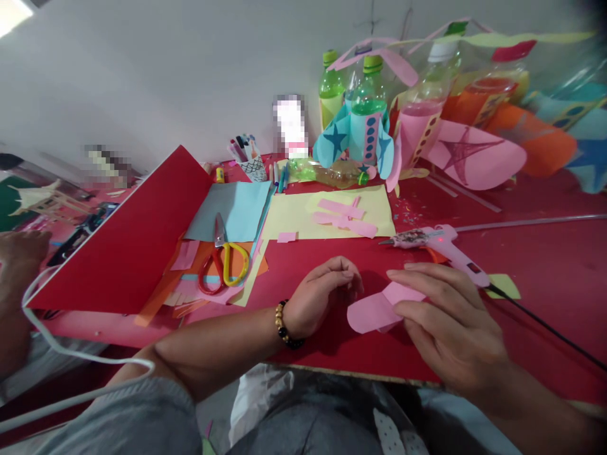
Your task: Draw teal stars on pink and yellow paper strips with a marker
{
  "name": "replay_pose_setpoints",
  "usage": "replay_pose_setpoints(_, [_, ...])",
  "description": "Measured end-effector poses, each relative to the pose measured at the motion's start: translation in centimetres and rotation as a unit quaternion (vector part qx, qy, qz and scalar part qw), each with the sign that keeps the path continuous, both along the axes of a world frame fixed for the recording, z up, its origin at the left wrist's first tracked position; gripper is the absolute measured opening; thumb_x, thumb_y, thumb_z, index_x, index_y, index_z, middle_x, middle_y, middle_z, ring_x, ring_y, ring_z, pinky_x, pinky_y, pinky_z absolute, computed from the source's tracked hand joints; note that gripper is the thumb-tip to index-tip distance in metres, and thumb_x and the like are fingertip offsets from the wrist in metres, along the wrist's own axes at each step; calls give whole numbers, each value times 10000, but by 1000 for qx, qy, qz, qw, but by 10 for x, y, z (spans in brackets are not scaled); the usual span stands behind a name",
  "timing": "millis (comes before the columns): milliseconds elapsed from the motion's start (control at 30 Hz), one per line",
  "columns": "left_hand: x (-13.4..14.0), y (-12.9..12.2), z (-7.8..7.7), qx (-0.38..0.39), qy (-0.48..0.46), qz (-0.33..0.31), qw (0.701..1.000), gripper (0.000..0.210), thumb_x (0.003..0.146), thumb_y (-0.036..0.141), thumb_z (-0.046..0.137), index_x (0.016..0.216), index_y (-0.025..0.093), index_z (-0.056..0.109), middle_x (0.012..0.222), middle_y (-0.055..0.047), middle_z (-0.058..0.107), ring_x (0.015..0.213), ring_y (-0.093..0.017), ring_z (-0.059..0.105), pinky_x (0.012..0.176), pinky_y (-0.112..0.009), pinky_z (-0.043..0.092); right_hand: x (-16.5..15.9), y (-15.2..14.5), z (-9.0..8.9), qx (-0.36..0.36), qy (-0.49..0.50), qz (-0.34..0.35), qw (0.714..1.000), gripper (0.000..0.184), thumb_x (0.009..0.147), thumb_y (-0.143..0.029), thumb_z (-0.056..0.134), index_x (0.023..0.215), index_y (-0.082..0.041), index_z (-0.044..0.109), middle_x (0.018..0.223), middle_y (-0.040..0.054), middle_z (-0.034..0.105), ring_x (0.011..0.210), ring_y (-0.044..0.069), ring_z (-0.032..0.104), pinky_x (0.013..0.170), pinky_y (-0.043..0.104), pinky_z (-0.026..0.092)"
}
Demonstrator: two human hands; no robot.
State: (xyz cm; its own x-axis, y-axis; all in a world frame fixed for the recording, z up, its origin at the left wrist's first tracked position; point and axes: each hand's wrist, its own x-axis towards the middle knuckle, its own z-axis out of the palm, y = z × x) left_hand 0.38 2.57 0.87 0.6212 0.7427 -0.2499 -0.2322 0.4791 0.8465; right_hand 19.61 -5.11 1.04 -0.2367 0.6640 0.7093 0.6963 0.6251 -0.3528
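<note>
My right hand (455,322) pinches a folded piece of pink paper (367,311) between thumb and fingers, just above the table's front edge. Its rounded end points left, toward my left hand (325,294). That hand rests with curled fingers close beside the paper, not visibly touching it, and nothing shows in it. Beyond my right hand lies a pink hot glue gun (448,243), its red light on and its nozzle pointing left. Pink paper strips (346,221) lie crossed on a pale yellow sheet (289,212). Scissors (222,262) with red and yellow handles rest on paper scraps.
Decorated bottles (370,95) with paper fins crowd the back right. A bottle (332,172) lies on its side before them. A pen cup (253,167) stands near the wall. A red board (128,246) leans at left, where another person's arm (19,297) shows. A white cable (85,354) crosses below.
</note>
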Motion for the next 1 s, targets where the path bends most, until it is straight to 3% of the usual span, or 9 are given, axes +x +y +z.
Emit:
replay_pose_setpoints(100, [-1, -1, 5, 24, 22, -51, 998, 270, 845, 373, 662, 774, 126, 578, 700, 1, 542, 631, -81, 478, 613, -202, 369, 0, -3, 1, 15, -9, -4, 1000, 286, 713, 97, 629, 872, -140, 632, 1278, 127, 598, 1188, 340, 526, 974, 529, 471])
replay_pose_setpoints(267, [-3, -4, 5, 6, 28, -133, 991, 312, 711, 323, 819, 783, 117, 597, 697, 16, 574, 590, -57, 505, 572, -182, 374, -1, -8, 2, 19, -28, 4, 999, 292, 731, 62, 642, 930, -151, 668, 1345, 127, 547, 1227, 361, 491, 995, 542, 440])
replay_pose_setpoints(367, [-2, -3, 2, 2, 33, -123, 992, 300, 714, 325, 819, 789, 106, 628, 672, 15, 589, 561, -47, 507, 554, -174, 381, -2, -8, 3, 26, -27, -16, 999, 357, 716, 57, 664, 1000, -160, 664, 1318, 131, 545, 1214, 343, 506, 995, 511, 446])
replay_pose_setpoints(500, [-2, -2, -1, -1, 32, -61, 998, 332, 705, 370, 825, 810, 112, 645, 659, 13, 597, 530, -47, 507, 522, -169, 381, -2, -6, 4, 27, 39, -67, 997, 420, 712, -9, 708, 1089, -148, 586, 1179, 145, 577, 1112, 283, 568, 952, 435, 479])
replay_pose_setpoints(567, [-1, -1, -2, -3, 16, -24, 1000, 349, 696, 390, 831, 816, 114, 655, 685, 4, 614, 545, -52, 524, 535, -172, 396, -3, -3, 4, -25, 85, -60, 994, 310, 752, -70, 701, 1019, -167, 575, 1030, 104, 617, 982, 228, 608, 861, 363, 512])
replay_pose_setpoints(633, [0, -1, -3, -5, 0, 7, 1000, 353, 686, 394, 840, 822, 120, 665, 700, 2, 622, 561, -54, 535, 550, -172, 404, -4, -1, 4, -121, 102, -29, 987, 114, 810, -140, 673, 855, -193, 583, 819, 35, 625, 764, 159, 616, 691, 279, 510])
replay_pose_setpoints(733, [1, -2, -4, -8, -10, 24, 1000, 371, 673, 395, 850, 865, 130, 676, 687, 6, 617, 556, -59, 531, 545, -173, 403, -6, 2, 5, -279, 99, -7, 955, 184, 843, -258, 663, 684, -198, 591, 619, -19, 599, 542, 106, 551, 504, 229, 432])
replay_pose_setpoints(867, [1, -3, -4, 2, 0, 10, 1000, 394, 690, 410, 836, 917, 136, 668, 671, 11, 606, 528, -59, 515, 526, -176, 404, -11, 5, 4, -402, 171, -14, 899, 122, 826, -315, 670, 848, -196, 682, 718, -7, 689, 620, 132, 626, 554, 224, 488])
replay_pose_setpoints(1000, [2, -4, -3, 16, 9, 10, 1000, 391, 688, 411, 835, 883, 126, 650, 685, 9, 601, 548, -61, 525, 545, -178, 414, -14, 6, 1, -441, 252, -14, 862, 265, 825, -395, 674, 997, -193, 688, 833, 16, 727, 722, 158, 670, 626, 233, 538])
